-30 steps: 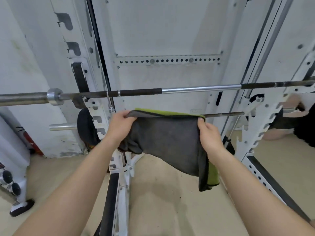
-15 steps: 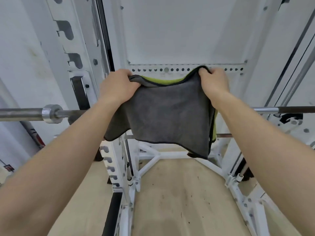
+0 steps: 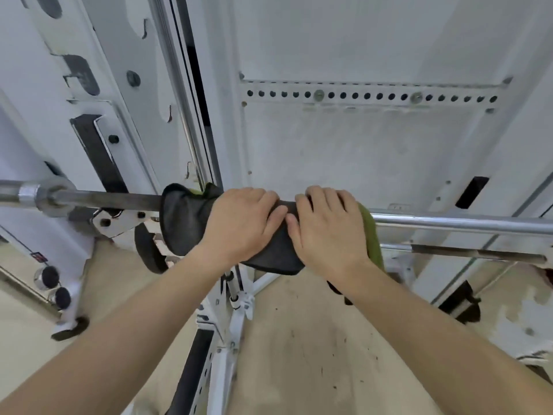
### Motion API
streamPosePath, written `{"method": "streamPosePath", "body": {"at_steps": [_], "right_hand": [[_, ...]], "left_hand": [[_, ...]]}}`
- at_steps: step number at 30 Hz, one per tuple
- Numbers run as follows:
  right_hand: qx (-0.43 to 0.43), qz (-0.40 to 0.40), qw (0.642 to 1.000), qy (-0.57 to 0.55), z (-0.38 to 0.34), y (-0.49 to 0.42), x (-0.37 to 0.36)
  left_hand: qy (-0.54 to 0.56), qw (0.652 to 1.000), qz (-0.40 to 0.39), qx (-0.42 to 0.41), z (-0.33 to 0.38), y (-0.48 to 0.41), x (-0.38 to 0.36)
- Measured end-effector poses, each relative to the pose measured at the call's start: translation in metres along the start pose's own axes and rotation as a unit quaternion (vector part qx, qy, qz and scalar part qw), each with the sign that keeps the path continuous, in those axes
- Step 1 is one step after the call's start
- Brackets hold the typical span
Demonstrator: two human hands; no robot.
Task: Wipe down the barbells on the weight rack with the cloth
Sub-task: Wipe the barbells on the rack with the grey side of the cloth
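Note:
A steel barbell point(image 3: 449, 220) lies across the white weight rack point(image 3: 119, 121) at mid height. A grey cloth with a green underside point(image 3: 182, 223) is draped over the bar's middle. My left hand point(image 3: 242, 220) and my right hand point(image 3: 326, 226) lie side by side on top of it, fingers wrapped around the cloth and the bar beneath. Grey folds hang down below both hands, and a green edge shows right of my right hand. A thinner second bar point(image 3: 475, 253) runs lower on the right.
The barbell's sleeve and collar point(image 3: 45, 199) stick out left past the rack upright. A dark weight plate point(image 3: 146, 250) hangs below the hook. Dumbbell ends point(image 3: 54, 283) sit at the lower left. White rack base struts point(image 3: 227, 333) cross the beige floor.
My hands were holding the cloth spread open above the bar; they have come down and together, and the cloth now lies wrapped over the barbell under both hands.

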State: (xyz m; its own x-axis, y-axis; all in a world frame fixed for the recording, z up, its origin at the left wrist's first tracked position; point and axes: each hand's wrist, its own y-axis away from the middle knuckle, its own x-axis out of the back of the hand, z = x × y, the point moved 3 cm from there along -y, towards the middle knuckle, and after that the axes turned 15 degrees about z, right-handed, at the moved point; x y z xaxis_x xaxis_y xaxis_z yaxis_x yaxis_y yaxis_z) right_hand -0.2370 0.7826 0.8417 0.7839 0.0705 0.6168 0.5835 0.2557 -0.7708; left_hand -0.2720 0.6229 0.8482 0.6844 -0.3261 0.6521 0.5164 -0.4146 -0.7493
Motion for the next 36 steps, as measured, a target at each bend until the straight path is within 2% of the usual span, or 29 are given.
{"method": "streamPosePath", "body": {"at_steps": [3, 6, 9, 14, 18, 24, 29, 36], "right_hand": [[0.008, 0.048, 0.999, -0.023, -0.010, -0.009, -0.009], [0.085, 0.064, 0.994, -0.030, -0.008, -0.012, -0.012], [0.129, 0.082, 0.988, -0.002, 0.021, 0.002, -0.011], [0.106, 0.074, 0.991, 0.031, 0.087, 0.021, -0.005], [0.100, 0.036, 0.994, 0.038, 0.098, 0.021, -0.002], [0.092, 0.022, 0.995, 0.030, 0.079, 0.008, -0.009], [0.088, 0.037, 0.995, 0.017, 0.033, -0.008, -0.020], [0.084, 0.032, 0.996, 0.000, -0.028, -0.033, -0.032]], "left_hand": [[-0.056, 0.998, 0.016, 0.009, -0.014, 0.002, 0.000], [-0.091, 0.994, 0.035, 0.059, -0.021, 0.002, 0.006], [-0.111, 0.986, 0.062, 0.105, 0.004, -0.007, 0.002], [-0.127, 0.988, 0.059, 0.060, 0.069, -0.034, -0.017], [-0.126, 0.989, 0.047, 0.064, 0.080, -0.041, -0.022], [-0.057, 0.996, 0.072, -0.020, 0.054, -0.030, -0.018], [-0.061, 0.994, 0.087, -0.031, 0.010, -0.013, -0.010], [-0.060, 0.995, 0.038, -0.063, -0.065, 0.016, 0.008]]}}
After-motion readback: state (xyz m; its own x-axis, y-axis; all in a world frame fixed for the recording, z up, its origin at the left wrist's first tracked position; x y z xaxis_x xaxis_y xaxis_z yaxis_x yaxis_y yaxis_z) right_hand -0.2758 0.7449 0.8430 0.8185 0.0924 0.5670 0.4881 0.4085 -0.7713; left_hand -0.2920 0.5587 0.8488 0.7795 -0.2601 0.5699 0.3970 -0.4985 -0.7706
